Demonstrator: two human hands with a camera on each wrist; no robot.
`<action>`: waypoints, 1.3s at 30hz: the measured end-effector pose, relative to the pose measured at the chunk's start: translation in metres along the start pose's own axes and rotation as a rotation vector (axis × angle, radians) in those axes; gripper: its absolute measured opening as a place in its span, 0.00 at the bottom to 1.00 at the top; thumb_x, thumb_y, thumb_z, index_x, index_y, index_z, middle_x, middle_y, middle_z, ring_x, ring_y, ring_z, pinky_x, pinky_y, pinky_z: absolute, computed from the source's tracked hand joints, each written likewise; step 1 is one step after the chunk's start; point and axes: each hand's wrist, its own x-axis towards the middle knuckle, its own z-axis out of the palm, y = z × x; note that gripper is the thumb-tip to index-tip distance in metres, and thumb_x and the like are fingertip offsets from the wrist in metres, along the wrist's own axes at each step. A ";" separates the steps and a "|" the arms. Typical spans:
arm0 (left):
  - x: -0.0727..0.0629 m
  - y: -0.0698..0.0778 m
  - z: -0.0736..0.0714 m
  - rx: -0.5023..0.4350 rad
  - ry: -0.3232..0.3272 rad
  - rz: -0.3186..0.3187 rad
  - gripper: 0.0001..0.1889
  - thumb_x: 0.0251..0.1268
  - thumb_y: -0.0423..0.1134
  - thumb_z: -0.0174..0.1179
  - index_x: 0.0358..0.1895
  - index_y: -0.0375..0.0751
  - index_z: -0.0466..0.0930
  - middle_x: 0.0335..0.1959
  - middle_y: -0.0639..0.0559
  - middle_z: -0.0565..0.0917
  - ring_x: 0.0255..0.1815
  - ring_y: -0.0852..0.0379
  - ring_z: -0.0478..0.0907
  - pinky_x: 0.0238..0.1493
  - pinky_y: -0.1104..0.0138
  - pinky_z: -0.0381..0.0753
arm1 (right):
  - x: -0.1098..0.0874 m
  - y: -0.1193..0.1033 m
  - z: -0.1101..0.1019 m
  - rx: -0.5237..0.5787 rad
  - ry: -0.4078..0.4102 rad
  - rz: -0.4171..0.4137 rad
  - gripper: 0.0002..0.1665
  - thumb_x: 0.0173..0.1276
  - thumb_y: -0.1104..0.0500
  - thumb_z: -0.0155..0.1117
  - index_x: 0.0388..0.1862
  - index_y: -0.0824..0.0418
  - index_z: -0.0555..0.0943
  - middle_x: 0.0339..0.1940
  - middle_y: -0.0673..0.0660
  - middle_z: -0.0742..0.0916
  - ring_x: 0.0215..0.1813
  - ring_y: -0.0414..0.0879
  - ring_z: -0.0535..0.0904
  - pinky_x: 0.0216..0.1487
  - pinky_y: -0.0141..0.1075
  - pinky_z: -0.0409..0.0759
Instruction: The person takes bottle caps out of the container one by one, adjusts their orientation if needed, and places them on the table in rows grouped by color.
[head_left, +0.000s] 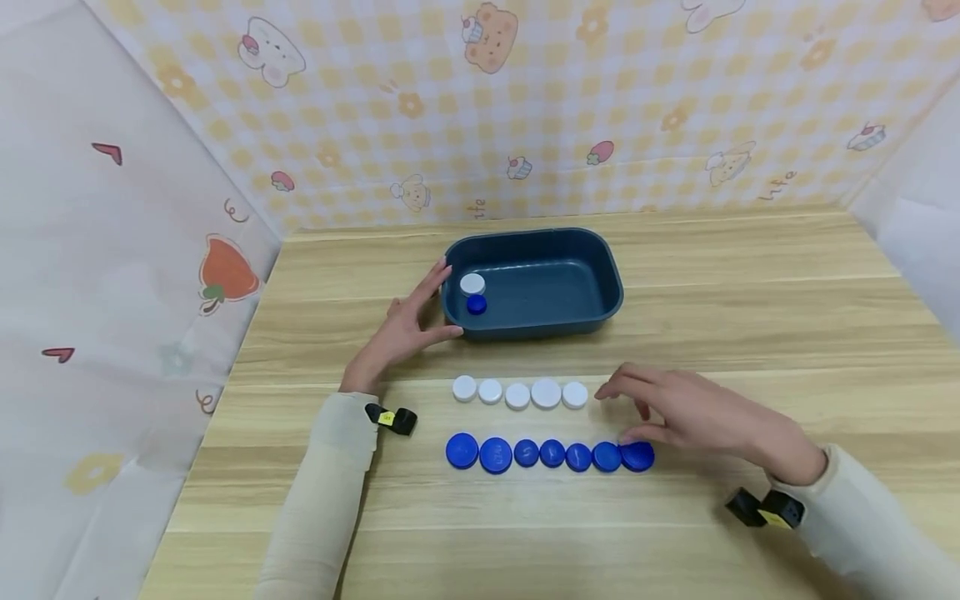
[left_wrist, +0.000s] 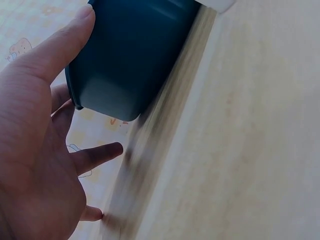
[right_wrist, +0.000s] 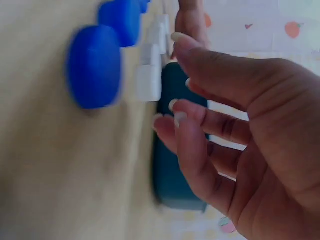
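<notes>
At the left end of a dark blue tray (head_left: 532,329), my left hand (head_left: 401,333) holds the corner, thumb at the front rim and fingers at the left side. The left wrist view shows the thumb on the tray wall (left_wrist: 130,60), with two other fingers spread free. Inside the tray lie a white bottle cap (head_left: 472,284) and a blue bottle cap (head_left: 476,304). My right hand (head_left: 693,412) hovers at the right ends of two cap rows, fingers loosely bent with nothing between them. Its thumb overlaps the rightmost blue cap (head_left: 637,457); its fingertips point toward the last white cap (head_left: 575,395).
Several white caps (head_left: 517,396) form a row in front of the tray. Nearer to me runs a row of several blue caps (head_left: 527,452), some larger than others. A patterned cloth (head_left: 540,100) stands behind the wooden table (head_left: 750,292), and a white sheet (head_left: 112,275) borders its left side.
</notes>
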 end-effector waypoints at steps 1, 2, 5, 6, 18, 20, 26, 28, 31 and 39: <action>0.000 0.000 0.000 0.001 0.001 0.001 0.47 0.56 0.60 0.64 0.76 0.69 0.44 0.75 0.72 0.39 0.76 0.57 0.41 0.65 0.38 0.28 | 0.004 -0.001 -0.004 -0.018 0.007 -0.012 0.25 0.62 0.51 0.70 0.57 0.55 0.77 0.48 0.47 0.78 0.30 0.34 0.73 0.29 0.27 0.73; 0.000 0.000 -0.001 0.003 0.002 0.002 0.47 0.56 0.60 0.64 0.76 0.69 0.44 0.76 0.71 0.39 0.76 0.57 0.41 0.65 0.38 0.28 | 0.009 -0.001 -0.009 -0.034 0.014 -0.024 0.25 0.62 0.52 0.70 0.56 0.56 0.77 0.48 0.48 0.78 0.30 0.34 0.74 0.29 0.27 0.74; 0.000 0.000 -0.003 0.004 0.002 0.009 0.47 0.56 0.60 0.64 0.75 0.70 0.44 0.76 0.69 0.40 0.76 0.56 0.42 0.65 0.38 0.28 | 0.027 -0.004 -0.026 -0.066 0.046 -0.053 0.23 0.63 0.53 0.69 0.55 0.57 0.78 0.48 0.49 0.79 0.31 0.34 0.75 0.30 0.28 0.75; 0.000 0.000 -0.003 0.003 0.002 0.011 0.47 0.56 0.60 0.64 0.75 0.70 0.44 0.76 0.70 0.40 0.76 0.56 0.42 0.65 0.38 0.28 | 0.035 -0.005 -0.032 -0.072 0.057 -0.060 0.22 0.63 0.53 0.68 0.55 0.57 0.78 0.48 0.49 0.79 0.31 0.33 0.75 0.30 0.28 0.75; 0.000 0.004 -0.002 0.026 -0.006 0.016 0.47 0.58 0.57 0.65 0.76 0.65 0.45 0.76 0.71 0.40 0.76 0.51 0.43 0.65 0.36 0.30 | 0.126 0.001 -0.089 -0.026 0.083 -0.054 0.22 0.65 0.58 0.67 0.57 0.60 0.77 0.49 0.55 0.81 0.40 0.45 0.79 0.43 0.40 0.79; 0.001 0.004 -0.001 0.029 -0.009 0.017 0.47 0.58 0.57 0.65 0.76 0.66 0.44 0.76 0.70 0.39 0.76 0.52 0.43 0.65 0.36 0.30 | 0.138 0.003 -0.088 -0.009 0.069 -0.057 0.23 0.64 0.59 0.67 0.58 0.61 0.76 0.50 0.56 0.81 0.40 0.46 0.79 0.43 0.40 0.79; 0.002 0.002 -0.001 0.032 -0.003 0.019 0.47 0.58 0.58 0.64 0.75 0.70 0.43 0.75 0.72 0.39 0.76 0.52 0.43 0.64 0.36 0.30 | 0.172 0.015 -0.081 0.068 0.011 -0.042 0.26 0.65 0.59 0.67 0.62 0.59 0.74 0.51 0.58 0.80 0.38 0.47 0.77 0.43 0.40 0.78; 0.001 0.001 -0.001 0.028 0.000 0.017 0.46 0.58 0.59 0.64 0.75 0.70 0.43 0.75 0.72 0.40 0.76 0.53 0.44 0.65 0.36 0.30 | 0.182 0.021 -0.076 0.113 -0.013 -0.016 0.28 0.65 0.59 0.67 0.63 0.57 0.73 0.53 0.58 0.80 0.38 0.47 0.77 0.42 0.39 0.78; 0.000 0.000 -0.002 0.023 0.007 0.011 0.46 0.57 0.60 0.63 0.75 0.71 0.43 0.75 0.73 0.40 0.76 0.53 0.45 0.65 0.36 0.31 | 0.197 0.032 -0.069 0.174 -0.040 0.022 0.29 0.64 0.59 0.68 0.63 0.56 0.73 0.55 0.57 0.79 0.39 0.48 0.77 0.43 0.39 0.78; -0.002 -0.001 -0.002 0.009 0.005 0.012 0.46 0.57 0.60 0.63 0.75 0.70 0.44 0.75 0.74 0.40 0.75 0.55 0.45 0.65 0.37 0.30 | 0.228 0.057 -0.050 0.195 -0.100 0.123 0.27 0.65 0.61 0.66 0.63 0.57 0.73 0.55 0.57 0.77 0.42 0.50 0.76 0.46 0.40 0.77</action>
